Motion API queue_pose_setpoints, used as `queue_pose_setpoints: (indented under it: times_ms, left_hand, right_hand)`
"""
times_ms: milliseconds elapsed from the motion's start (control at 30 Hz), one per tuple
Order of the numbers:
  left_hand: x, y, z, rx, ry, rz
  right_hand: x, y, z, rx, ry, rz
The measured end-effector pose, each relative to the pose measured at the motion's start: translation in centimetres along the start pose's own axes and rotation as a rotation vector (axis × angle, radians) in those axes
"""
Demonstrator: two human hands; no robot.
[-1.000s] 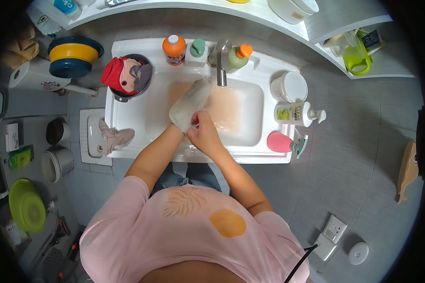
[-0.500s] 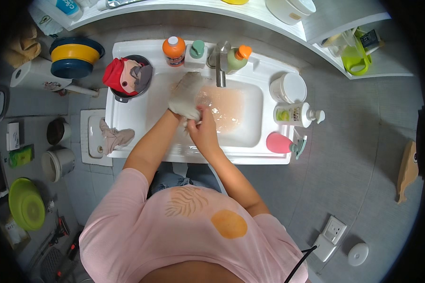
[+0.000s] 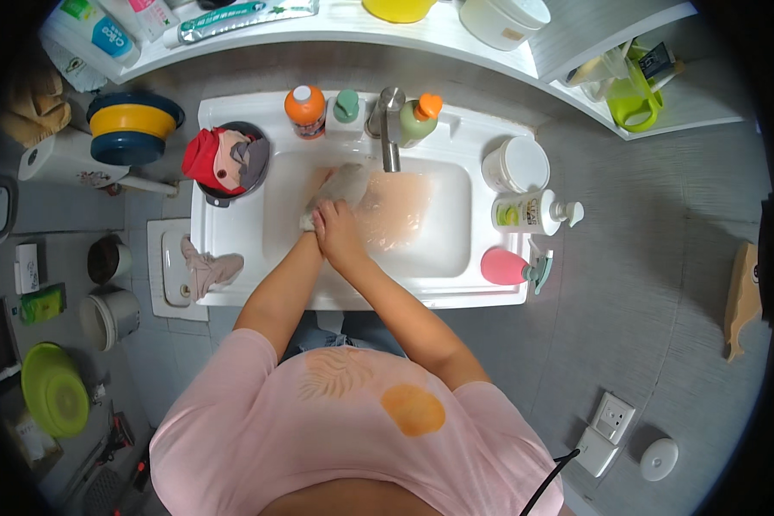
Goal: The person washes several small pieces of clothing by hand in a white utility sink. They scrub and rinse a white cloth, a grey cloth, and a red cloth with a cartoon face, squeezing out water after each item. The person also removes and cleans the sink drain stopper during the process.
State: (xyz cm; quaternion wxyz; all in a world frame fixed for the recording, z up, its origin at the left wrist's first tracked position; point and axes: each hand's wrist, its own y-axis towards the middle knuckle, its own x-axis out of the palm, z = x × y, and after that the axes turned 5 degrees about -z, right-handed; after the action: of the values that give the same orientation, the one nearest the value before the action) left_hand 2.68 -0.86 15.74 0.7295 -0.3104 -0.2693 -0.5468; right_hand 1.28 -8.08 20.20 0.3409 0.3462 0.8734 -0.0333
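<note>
— While both arms reach into the sink [image 3: 445, 254], which step is this?

— Washing, I'd judge: the pale cloth [image 3: 347, 183] is in the sink, just left of the frame's centre, beside peach-tinted water [image 3: 400, 206].

— How do the hands grip?

— The right hand [image 3: 339, 230] has its fingers bent close together over the cloth's lower end, by the left wrist [image 3: 309, 239]; whether they pinch or merely press, I can't tell. The cloth hides the left hand, so neither can I tell its grip.

— And the next move?

— Probably rubbing, which calls for a steady left hand. For rinsing, the tap [image 3: 391, 138] is near, at upper centre.
</note>
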Motion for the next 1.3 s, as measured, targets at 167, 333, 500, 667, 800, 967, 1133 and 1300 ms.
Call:
queue_pose_setpoints:
  times_ms: [167, 333, 500, 667, 800, 967, 1133, 1300]
  left_hand:
    - [0.8, 0.3, 0.2, 0.041, 0.113, -0.042]
    - [1.4, 0.0, 1.0, 0.055, 0.171, -0.052]
    - [1.7, -0.5, 1.8, 0.078, 0.221, -0.059]
    - [1.8, -1.3, 2.5, 0.103, 0.28, -0.06]
    - [2.9, -1.6, 2.5, 0.123, 0.331, -0.093]
    - [3.4, -2.5, 3.1, 0.097, 0.287, -0.099]
    - [3.4, -2.5, 2.4, 0.08, 0.232, -0.189]
    - [4.7, -3.0, 2.8, 0.206, 0.704, -0.264]
  right_hand:
    - [-0.8, 0.6, 0.6, 0.127, -0.047, -0.106]
    - [-2.0, 0.2, -2.7, 0.116, -0.16, -0.144]
    - [-6.2, -1.8, -8.4, -0.104, -0.389, -0.215]
    - [-10.5, -0.9, -6.4, -0.033, 0.106, -0.52]
    - [-10.2, -1.5, 0.2, 0.203, -0.225, -0.482]
    - [-11.6, -3.1, 1.6, 0.024, -0.051, -0.496]
    - [-12.9, -4.5, 0.4, 0.039, -0.132, -0.168]
    - [-15.4, -4.9, 0.0, 0.163, -0.025, -0.078]
